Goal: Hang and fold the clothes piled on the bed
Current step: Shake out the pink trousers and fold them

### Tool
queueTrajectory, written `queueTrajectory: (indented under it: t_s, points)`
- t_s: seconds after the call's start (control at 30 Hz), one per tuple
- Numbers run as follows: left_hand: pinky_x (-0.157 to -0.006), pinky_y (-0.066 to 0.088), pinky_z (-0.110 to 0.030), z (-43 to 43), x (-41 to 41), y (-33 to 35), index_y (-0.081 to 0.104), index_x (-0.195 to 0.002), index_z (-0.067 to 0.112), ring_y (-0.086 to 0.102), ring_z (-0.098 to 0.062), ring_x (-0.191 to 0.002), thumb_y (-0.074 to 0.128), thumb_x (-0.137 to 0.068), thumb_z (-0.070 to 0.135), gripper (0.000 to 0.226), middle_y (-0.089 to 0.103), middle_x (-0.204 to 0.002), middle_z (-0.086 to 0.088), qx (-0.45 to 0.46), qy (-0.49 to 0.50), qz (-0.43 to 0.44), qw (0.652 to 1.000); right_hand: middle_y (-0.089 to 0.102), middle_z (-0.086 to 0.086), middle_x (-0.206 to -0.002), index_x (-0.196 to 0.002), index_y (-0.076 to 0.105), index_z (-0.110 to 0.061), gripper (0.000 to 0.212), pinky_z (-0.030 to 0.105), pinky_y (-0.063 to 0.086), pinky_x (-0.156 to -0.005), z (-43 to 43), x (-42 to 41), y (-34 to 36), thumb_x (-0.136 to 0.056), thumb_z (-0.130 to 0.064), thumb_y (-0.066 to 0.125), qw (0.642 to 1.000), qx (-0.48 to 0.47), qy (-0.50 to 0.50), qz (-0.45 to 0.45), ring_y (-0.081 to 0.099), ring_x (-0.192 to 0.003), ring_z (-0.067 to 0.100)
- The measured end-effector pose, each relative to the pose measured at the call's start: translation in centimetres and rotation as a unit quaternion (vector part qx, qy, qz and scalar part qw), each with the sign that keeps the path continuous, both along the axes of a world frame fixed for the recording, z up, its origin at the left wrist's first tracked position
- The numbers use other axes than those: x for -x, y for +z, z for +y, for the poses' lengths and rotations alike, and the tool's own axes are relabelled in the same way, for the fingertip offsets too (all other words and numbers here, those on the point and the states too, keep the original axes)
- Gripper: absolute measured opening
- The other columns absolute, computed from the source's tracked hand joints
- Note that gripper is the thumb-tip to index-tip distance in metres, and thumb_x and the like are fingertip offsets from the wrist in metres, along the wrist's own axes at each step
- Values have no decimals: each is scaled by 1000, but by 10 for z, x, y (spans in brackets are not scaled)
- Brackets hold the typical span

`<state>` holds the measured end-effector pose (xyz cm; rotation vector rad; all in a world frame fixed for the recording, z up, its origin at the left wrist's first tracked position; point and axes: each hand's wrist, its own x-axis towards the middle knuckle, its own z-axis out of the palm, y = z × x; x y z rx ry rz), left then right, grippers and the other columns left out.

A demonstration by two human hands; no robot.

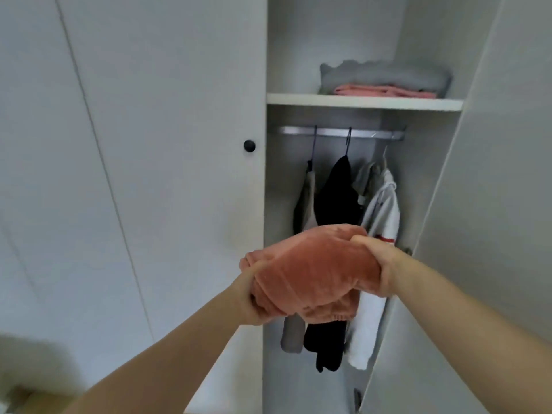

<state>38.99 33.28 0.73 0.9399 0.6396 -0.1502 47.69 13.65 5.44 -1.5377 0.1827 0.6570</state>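
We see L hand [249, 297] and R hand [378, 261] both clenched on folded rust-orange garment [310, 271], held in air in front of the open wardrobe [328, 40]. Behind it, on the wardrobe rail [337, 133]: beige, black [337, 192] & white [382, 210] clothes on hangers. Above rail, shelf [364, 102] w/ grey [385, 74] & pink [385, 91] folded items. Round black knob [249, 145] on closed door left of rail

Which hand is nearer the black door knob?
Left. The left hand grips the orange garment almost straight below the knob; the right hand grips its far end, well off toward the hanging clothes.
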Motion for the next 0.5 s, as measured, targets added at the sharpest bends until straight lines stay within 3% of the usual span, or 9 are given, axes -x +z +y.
queueTrajectory:
  t_s: [0.07,0.13,0.2,0.27,0.33,0.4,0.5]
  points:
    - [-65,58,-40,-21,-14,34,66,-105,11,70,-32,-78,74,-79,29,33,72,-87,-18,-7,-36,-30,999,71,20,-79,-99,64,1,33,37,59,-70,-27,-11,33,-82,-28,64,998,-11,-50,-38,69,-81,31]
    - [-72,59,-39,-38,-21,66,66,-108,3,71,-32,-81,75,-75,26,42,72,-91,-21,-3,-71,-63,995,70,23,-98,-110,65,-2,51,45,57,-81,-47,-21,61,-68,-29,75,994,-22,-81,-70,69,-90,35]
    - [-81,56,-40,-49,-26,96,65,-105,-1,68,-33,-87,78,-62,23,51,72,-89,-23,14,-73,-91,993,71,22,-90,-109,67,-3,53,41,59,-71,-60,-24,86,-63,-27,78,991,-46,-87,-94,71,-80,32]
    - [-83,52,-39,-56,-35,119,64,-97,-1,66,-33,-88,78,-53,23,52,71,-82,-24,13,-75,-115,990,71,16,-71,-97,68,-5,26,37,59,-65,-69,-16,114,-83,-26,63,983,-61,-84,-149,69,-67,27]
    - [-81,54,-39,-63,-41,144,65,-97,2,66,-31,-88,79,-63,24,44,72,-85,-22,-14,-75,-140,987,70,12,-64,-88,66,-4,26,32,58,-63,-77,-15,139,-94,-23,49,977,-88,-69,-184,69,-60,22]
    - [-77,55,-39,-65,-48,165,66,-100,5,68,-30,-87,78,-72,27,37,72,-88,-20,-30,-79,-162,983,69,12,-60,-81,65,-4,25,30,56,-51,-81,-19,162,-93,-20,51,972,-84,-69,-207,67,-49,20]
    - [-72,59,-38,-61,-58,201,65,-114,15,70,-28,-86,80,-73,31,47,73,-96,-14,-42,-67,-199,977,69,15,-64,-89,67,-4,21,35,56,-44,-83,-26,199,-82,-24,64,971,-91,-89,-200,66,-48,25]
